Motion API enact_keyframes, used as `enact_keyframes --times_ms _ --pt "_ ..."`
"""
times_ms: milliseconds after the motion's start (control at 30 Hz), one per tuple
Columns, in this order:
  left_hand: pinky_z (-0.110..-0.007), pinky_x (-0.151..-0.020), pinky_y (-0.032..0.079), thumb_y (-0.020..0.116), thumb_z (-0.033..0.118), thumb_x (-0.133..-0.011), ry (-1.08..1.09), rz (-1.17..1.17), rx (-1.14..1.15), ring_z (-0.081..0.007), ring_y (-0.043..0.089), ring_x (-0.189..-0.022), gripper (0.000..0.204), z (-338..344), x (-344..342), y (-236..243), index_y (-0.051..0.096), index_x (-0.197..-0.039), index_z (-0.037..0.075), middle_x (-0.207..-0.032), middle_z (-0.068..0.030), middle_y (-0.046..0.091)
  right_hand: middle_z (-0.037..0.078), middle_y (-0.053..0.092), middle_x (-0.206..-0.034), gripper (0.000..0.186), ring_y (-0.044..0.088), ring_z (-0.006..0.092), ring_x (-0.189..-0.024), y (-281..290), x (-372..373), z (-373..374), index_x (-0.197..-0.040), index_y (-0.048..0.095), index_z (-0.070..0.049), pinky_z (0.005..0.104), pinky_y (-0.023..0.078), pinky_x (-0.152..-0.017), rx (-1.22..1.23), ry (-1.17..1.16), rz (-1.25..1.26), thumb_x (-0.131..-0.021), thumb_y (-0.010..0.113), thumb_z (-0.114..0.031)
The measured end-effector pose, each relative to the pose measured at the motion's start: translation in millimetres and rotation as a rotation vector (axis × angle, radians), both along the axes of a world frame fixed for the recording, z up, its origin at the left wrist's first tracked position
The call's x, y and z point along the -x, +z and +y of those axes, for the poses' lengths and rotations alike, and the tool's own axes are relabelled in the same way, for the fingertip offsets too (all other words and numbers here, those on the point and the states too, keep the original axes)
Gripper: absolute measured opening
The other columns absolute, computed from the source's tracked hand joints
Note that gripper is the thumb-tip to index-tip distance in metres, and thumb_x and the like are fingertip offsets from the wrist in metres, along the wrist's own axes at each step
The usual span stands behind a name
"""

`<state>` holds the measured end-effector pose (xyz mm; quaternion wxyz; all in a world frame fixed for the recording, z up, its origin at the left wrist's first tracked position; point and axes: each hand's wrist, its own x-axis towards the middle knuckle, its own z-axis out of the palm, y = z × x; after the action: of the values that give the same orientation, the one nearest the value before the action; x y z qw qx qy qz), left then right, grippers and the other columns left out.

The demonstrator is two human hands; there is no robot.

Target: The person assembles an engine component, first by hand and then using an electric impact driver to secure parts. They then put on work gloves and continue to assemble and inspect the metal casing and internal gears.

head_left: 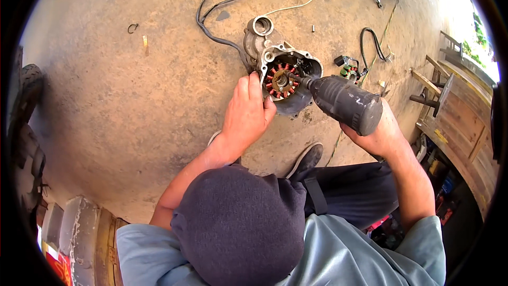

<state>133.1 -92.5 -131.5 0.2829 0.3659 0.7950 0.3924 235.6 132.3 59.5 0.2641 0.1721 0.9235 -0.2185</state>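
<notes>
Item: grey metal engine cover (296, 82) with a red-wound stator (280, 79) inside, lying on the concrete floor (132, 100), open side up, ahead of the person. Left hand (246, 114): fingers pressed on the cover's near-left rim, steadying it. Right hand (381, 132): clenched around a dark power driver (344, 100). Driver's long axis runs from the right hand up and leftward; its bit meets the stator's right side. Nearer hand: left, touching the cover. Black cable (211, 26) trails beyond the cover.
</notes>
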Motion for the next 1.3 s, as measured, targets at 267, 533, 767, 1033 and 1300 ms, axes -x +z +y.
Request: enact_keyframes --times_ms 267,533,767,1033,1300 --pt "-0.049 -0.087 0.053 0.072 0.013 -0.089 0.019 0.024 -0.011 -0.0421 0.06 -0.103 0.066 -1 2 1 0.044 -0.143 -0.011 -0.121 -0.0256 0.053 0.015 0.074 -0.092 0.023 0.071 0.0388 -0.089 11 2 -1 -0.099 0.072 -0.007 0.0456 0.057 -0.083 -0.004 -0.007 -0.23 -0.078 0.078 -0.014" --pt "-0.044 -0.078 0.053 0.074 0.003 -0.088 -0.201 0.297 -0.35 -0.0346 0.063 -0.083 0.072 19 4 32 0.042 -0.151 -0.009 -0.094 -0.014 0.064 0.018 0.072 -0.083 0.017 0.072 0.0409 -0.083 16 -1 -15 -0.092 0.072 -0.005 0.0451 0.059 -0.073 0.1 -0.199 -0.05 -0.078 0.074 -0.014" --pt "-0.052 -0.071 0.055 0.068 0.006 -0.094 -0.091 -0.363 -0.307 -0.0456 0.071 -0.087 0.046 53 -12 42 0.047 -0.135 -0.004 -0.095 -0.0257 0.07 0.012 0.075 -0.097 0.028 0.072 0.027 -0.089 24 -10 -21 -0.108 0.073 -0.002 0.0394 0.057 -0.085 0.121 -0.337 -0.013 -0.08 0.079 -0.005" --pt "-0.052 -0.075 0.057 0.071 0.008 -0.093 -0.201 -0.445 -0.247 -0.0452 0.071 -0.09 0.053 37 -26 48 0.045 -0.137 -0.006 -0.101 -0.0267 0.07 0.015 0.076 -0.105 0.035 0.073 0.0314 -0.098 27 -37 -28 -0.114 0.073 -0.003 0.041 0.056 -0.091 0.083 -0.29 -0.181 -0.081 0.08 -0.007" --pt "-0.052 -0.079 0.057 0.07 0.008 -0.093 -0.189 -0.496 -0.248 -0.0454 0.072 -0.095 0.059 42 -23 39 0.042 -0.142 -0.008 -0.107 -0.0291 0.07 0.014 0.074 -0.084 0.016 0.073 0.0351 -0.077 11 -32 -26 -0.094 0.073 -0.007 0.0414 0.059 -0.071 0.081 -0.268 -0.077 -0.081 0.079 -0.015"
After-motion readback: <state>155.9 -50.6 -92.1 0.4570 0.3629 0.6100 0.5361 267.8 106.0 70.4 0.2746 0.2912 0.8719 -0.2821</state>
